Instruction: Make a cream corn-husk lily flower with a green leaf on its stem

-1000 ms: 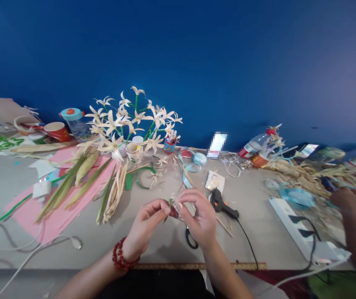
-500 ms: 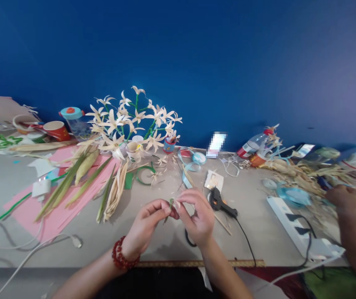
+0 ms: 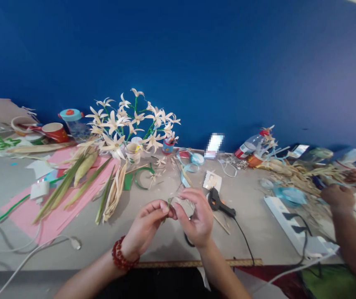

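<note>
Head view: green piece [image 3: 169, 202] juts from the pinching left hand [image 3: 149, 222]

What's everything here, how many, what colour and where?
Wall: one, blue, behind
Table: one, grey, below
Flowers: many, cream, back left
Husks: several, green and cream, left
Paper: some, pink, left
Ribbon: some, blue, back centre
Bottle: one, clear, back right
Glue gun: one, black, right
Power strip: one, white, right
Co-worker's hands: two, right edge
Smaller items uncounted.
Thin piece: one, green, left fingertips
Beads: many, red, left wrist
Left hand: one, bare, centre
Right hand: one, bare, centre
</note>
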The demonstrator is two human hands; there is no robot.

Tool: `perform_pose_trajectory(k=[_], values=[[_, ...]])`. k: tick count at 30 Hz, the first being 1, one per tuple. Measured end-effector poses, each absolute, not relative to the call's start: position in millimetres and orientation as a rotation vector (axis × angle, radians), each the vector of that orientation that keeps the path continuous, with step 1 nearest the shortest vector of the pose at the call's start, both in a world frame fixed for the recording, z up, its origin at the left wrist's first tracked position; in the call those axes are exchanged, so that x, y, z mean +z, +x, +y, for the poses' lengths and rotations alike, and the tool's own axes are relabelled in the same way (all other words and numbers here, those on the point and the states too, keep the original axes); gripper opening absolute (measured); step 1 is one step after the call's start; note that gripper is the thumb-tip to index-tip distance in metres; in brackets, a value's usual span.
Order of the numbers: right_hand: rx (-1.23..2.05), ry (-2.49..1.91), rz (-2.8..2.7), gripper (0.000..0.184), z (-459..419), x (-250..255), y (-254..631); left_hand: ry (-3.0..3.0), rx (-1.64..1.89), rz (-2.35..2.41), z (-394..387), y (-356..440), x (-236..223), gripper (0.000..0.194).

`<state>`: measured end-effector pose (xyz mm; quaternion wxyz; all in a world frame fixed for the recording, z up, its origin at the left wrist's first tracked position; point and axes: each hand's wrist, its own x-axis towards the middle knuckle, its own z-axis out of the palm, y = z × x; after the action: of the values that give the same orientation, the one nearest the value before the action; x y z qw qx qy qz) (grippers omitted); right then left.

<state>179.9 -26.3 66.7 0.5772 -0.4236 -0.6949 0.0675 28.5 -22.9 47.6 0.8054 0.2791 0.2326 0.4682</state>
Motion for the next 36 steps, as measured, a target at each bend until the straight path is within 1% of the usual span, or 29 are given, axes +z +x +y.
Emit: perform_pose_trajectory(k=[5,9,13,18,22,28,31,36], values=[[0.193,-0.967,-1.590,0.025,-31,64,180,0.521,0.970,0.343,-21,29,51,0.016],[0.299,-0.950,-1.586,0.023,-37,67,175,0.580,0.998,0.346,-20,30,43,0.014],[0.451,-0.925,-1.502,0.019,-41,67,171,0.937,1.172,0.499,-19,27,31,0.007],[0.690,-0.878,-1.313,0.012,-42,56,168,1.414,1.368,0.618,-18,25,31,0.014],[0.779,-0.846,-1.221,0.009,-42,45,165,1.617,1.499,0.658,-19,26,34,0.021],[0.752,-0.908,-1.206,0.010,-42,37,161,1.723,1.577,0.695,-17,29,31,0.025],[0.695,-0.943,-1.220,0.012,-41,35,160,1.736,1.605,0.708,-15,29,30,0.026],[0.560,-1.036,-1.306,0.010,-40,31,159,1.742,1.593,0.759,-16,30,30,0.025]])
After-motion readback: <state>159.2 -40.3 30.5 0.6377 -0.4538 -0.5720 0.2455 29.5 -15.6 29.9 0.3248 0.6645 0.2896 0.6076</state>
